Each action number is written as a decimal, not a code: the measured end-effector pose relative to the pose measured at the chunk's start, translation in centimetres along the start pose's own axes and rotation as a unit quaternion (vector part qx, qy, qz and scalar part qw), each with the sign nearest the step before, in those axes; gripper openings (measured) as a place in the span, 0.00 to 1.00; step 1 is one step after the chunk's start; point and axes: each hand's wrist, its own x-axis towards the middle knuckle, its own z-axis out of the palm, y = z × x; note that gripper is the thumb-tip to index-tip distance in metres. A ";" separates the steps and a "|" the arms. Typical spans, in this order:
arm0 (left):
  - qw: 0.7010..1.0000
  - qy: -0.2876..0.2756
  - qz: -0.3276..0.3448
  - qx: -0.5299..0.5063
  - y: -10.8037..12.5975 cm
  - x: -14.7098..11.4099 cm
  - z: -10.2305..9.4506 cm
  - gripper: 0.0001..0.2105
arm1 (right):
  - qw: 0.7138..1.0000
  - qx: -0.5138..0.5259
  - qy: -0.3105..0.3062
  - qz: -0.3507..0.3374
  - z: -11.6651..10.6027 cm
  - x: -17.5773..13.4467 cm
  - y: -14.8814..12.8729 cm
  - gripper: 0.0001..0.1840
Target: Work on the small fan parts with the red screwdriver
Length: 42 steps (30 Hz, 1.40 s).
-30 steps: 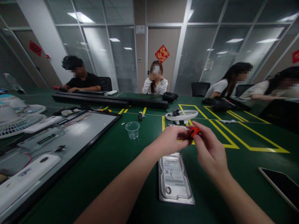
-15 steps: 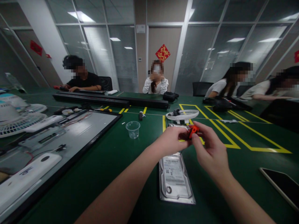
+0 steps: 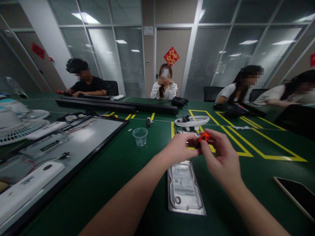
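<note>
A small orange-red and black piece [image 3: 204,137] is pinched between my two hands, above the table; its kind is not clear. My left hand [image 3: 183,146] has its thumb and fingers closed on the left, darker side of it. From the right, my right hand [image 3: 222,154] grips the orange part between thumb and fingers. Below the hands a silver hard drive [image 3: 184,190] lies flat with its label up. Another metal plate-like item [image 3: 188,132] behind the hands is mostly hidden by them.
A clear plastic cup [image 3: 140,137] stands left of the hands. A large panel [image 3: 81,144] with white parts covers the left side. A phone [image 3: 295,196] lies at right, a white fan grille [image 3: 193,120] behind. Several people sit across the green table [image 3: 115,183].
The orange piece has turned a little in my fingers, so more of its orange side and less black shows. My hands have hardly moved.
</note>
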 end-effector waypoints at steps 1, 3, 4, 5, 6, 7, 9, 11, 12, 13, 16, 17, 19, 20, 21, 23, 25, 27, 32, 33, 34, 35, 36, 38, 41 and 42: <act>1.000 0.007 -0.002 0.002 -0.1 0.0 0.1 0.05 | 1.000 -0.005 0.004 -0.004 0.1 0.0 0.0 0.21; 1.000 0.016 -0.011 -0.001 -0.2 0.0 0.1 0.05 | 1.000 -0.016 0.010 -0.008 0.1 0.1 0.1 0.21; 1.000 0.017 -0.015 -0.007 -0.3 0.0 0.2 0.05 | 1.000 -0.022 0.012 -0.009 0.1 0.1 0.1 0.21; 1.000 0.014 -0.019 -0.016 -0.3 0.1 0.2 0.05 | 1.000 -0.025 0.012 -0.009 0.1 0.1 0.0 0.22; 0.999 0.010 -0.021 -0.026 -0.4 0.1 0.2 0.05 | 1.000 -0.025 0.009 -0.010 0.1 0.1 0.0 0.23; 0.999 0.004 -0.023 -0.036 -0.4 0.1 0.2 0.05 | 1.000 -0.024 0.005 -0.011 0.1 0.1 0.0 0.23; 0.998 -0.009 -0.024 -0.052 -0.4 0.1 0.2 0.04 | 1.000 -0.020 -0.003 -0.010 0.1 0.1 -0.1 0.24; 0.998 -0.006 -0.032 -0.062 -0.5 0.1 0.3 0.05 | 1.000 -0.018 -0.005 -0.010 0.1 0.1 -0.1 0.23; 0.997 0.004 -0.038 -0.063 -0.5 0.1 0.4 0.06 | 1.000 -0.020 -0.002 -0.010 0.1 0.1 -0.1 0.22; 0.997 0.014 -0.043 -0.063 -0.6 0.1 0.4 0.07 | 1.000 -0.022 0.002 -0.009 0.1 0.1 0.0 0.21; 0.996 0.026 -0.044 -0.068 -0.9 0.1 0.7 0.08 | 0.999 -0.034 0.015 -0.007 0.0 0.2 0.1 0.20; 0.996 0.020 -0.038 -0.073 -1.1 0.1 0.7 0.07 | 0.999 -0.036 0.019 -0.007 0.0 0.2 0.2 0.20; 0.995 0.002 -0.031 -0.090 -1.2 0.2 0.8 0.05 | 0.999 -0.033 0.019 -0.006 0.0 0.1 0.2 0.21; 0.995 -0.006 -0.029 -0.100 -1.3 0.2 0.8 0.05 | 0.999 -0.028 0.015 -0.004 0.0 0.1 0.2 0.22; 0.993 -0.013 -0.028 -0.110 -1.3 0.2 0.8 0.05 | 1.000 -0.021 0.009 -0.002 0.0 0.0 0.2 0.23; 0.991 -0.020 -0.033 -0.126 -1.3 0.2 0.8 0.06 | 1.000 -0.007 -0.005 0.004 0.0 -0.1 0.2 0.23; 0.991 -0.009 -0.039 -0.130 -1.3 0.2 0.8 0.07 | 1.000 -0.002 -0.012 0.006 0.1 -0.1 0.2 0.22; 0.991 0.012 -0.044 -0.125 -1.4 0.2 0.8 0.10 | 1.000 -0.013 -0.008 -0.002 0.0 -0.1 0.3 0.21; 0.994 0.010 -0.032 -0.104 -1.5 0.2 0.7 0.08 | 0.998 -0.054 0.012 -0.015 0.0 0.2 0.3 0.20; 0.994 0.005 -0.030 -0.101 -1.5 0.2 0.6 0.07 | 0.999 -0.051 0.013 -0.013 -0.1 0.2 0.3 0.20; 0.995 -0.001 -0.030 -0.100 -1.5 0.2 0.6 0.07 | 0.999 -0.045 0.012 -0.010 -0.1 0.2 0.2 0.20; 0.994 -0.007 -0.031 -0.101 -1.5 0.2 0.6 0.07 | 0.999 -0.035 0.009 -0.004 -0.1 0.2 0.2 0.20; 0.994 -0.012 -0.032 -0.103 -1.5 0.2 0.6 0.06 | 1.000 -0.023 0.003 0.001 -0.1 0.2 0.2 0.20; 0.994 -0.012 -0.037 -0.104 -1.4 0.2 0.6 0.06 | 1.000 -0.005 -0.006 0.007 0.0 0.1 0.1 0.21; 0.994 0.013 -0.039 -0.099 -1.4 0.1 0.6 0.08 | 1.000 -0.016 -0.001 -0.003 0.1 0.1 0.2 0.21; 0.994 0.021 -0.038 -0.098 -1.4 0.1 0.6 0.10 | 1.000 -0.024 0.003 -0.007 0.1 0.1 0.2 0.21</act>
